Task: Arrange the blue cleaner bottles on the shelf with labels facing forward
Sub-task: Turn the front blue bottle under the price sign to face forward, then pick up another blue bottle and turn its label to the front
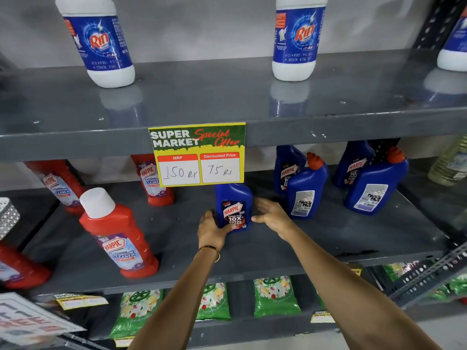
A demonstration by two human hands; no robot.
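While the left hand grips a blue bottle (label forward) on the shelf, the right hand — fingers spread — touches its side.

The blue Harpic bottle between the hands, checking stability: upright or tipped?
Upright: the blue Harpic bottle stands on its base on the shelf, front label forward.

Five blue cleaner bottles; four red bottles
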